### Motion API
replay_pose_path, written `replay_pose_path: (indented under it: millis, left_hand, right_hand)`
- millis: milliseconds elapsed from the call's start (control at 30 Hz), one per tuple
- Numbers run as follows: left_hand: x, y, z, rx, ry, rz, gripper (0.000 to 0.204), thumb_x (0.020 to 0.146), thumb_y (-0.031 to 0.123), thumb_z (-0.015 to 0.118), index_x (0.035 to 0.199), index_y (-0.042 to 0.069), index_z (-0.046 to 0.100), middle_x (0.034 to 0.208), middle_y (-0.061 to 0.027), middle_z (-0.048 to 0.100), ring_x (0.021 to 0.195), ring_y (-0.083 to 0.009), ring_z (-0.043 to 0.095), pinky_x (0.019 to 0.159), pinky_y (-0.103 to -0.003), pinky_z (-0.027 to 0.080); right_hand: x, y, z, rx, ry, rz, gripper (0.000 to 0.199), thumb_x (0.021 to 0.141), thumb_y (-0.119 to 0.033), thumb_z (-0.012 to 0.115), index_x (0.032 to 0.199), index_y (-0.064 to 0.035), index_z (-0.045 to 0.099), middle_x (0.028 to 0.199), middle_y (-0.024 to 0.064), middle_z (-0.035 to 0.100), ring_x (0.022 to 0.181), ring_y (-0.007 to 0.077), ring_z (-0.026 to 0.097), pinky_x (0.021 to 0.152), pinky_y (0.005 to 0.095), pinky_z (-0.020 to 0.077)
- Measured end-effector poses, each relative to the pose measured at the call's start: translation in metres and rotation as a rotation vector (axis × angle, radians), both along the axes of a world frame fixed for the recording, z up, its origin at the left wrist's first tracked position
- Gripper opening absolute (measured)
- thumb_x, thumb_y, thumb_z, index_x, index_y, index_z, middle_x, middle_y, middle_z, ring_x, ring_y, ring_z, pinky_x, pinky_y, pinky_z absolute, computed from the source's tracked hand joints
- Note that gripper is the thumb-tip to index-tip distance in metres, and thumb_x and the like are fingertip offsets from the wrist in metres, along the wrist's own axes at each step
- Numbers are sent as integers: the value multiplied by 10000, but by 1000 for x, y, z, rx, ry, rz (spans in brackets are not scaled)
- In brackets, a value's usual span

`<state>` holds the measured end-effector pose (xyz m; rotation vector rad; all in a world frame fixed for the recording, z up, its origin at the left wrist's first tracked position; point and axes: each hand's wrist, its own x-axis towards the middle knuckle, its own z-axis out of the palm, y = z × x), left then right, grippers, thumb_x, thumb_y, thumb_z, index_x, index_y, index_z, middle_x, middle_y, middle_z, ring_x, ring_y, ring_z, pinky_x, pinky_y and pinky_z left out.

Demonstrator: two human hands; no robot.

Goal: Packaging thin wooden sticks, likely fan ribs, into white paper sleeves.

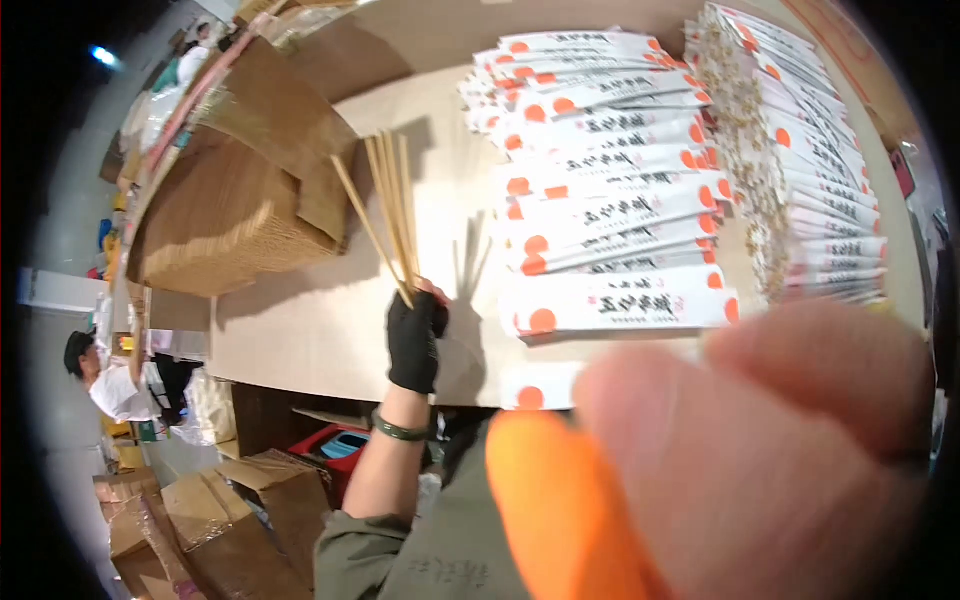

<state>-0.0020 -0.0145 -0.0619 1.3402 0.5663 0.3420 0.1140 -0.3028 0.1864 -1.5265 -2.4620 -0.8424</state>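
Note:
My left hand [415, 335], in a black fingerless glove, is closed around the lower ends of several bare wooden chopsticks [392, 215]. They fan upward over the pale table [290, 345]. Very near the camera, my right hand [760, 470] looms large and blurred at the lower right, its fingers somewhat apart and nothing visible in them. One of its fingers wears an orange finger cover [560, 510]. Beyond it lies a spread pile of white paper chopstick sleeves [620, 200] with orange dots. Another sleeve [535, 387] at the table's front edge is partly hidden behind that hand.
A big open cardboard box [230, 220] stands on the table's left. At the right is a tall stack of sleeved chopsticks [830, 190]. Cardboard boxes [210, 510] and a red bin [335, 447] sit below the table edge. Another person [115, 385] is at far left.

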Motion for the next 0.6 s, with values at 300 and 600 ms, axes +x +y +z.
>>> replay_pose_path:
  millis: [300,600]
  left_hand:
    - [-6,0,14,-78,-29,74,183,964,246,532,902,74,542,707,-14,541,537,-75,445,468,-207,312]
    - [-2,-9,10,5,-31,-5,168,959,281,528,917,119,514,713,3,519,541,-71,419,470,-198,311]
  right_hand:
    - [11,6,-9,-145,-18,42,79,756,-13,638,813,-1,585,804,87,577,710,202,586,615,294,470]
    - [17,-121,-64,37,372,-289,123,752,-32,665,850,1,599,878,108,582,748,249,587,643,331,477]
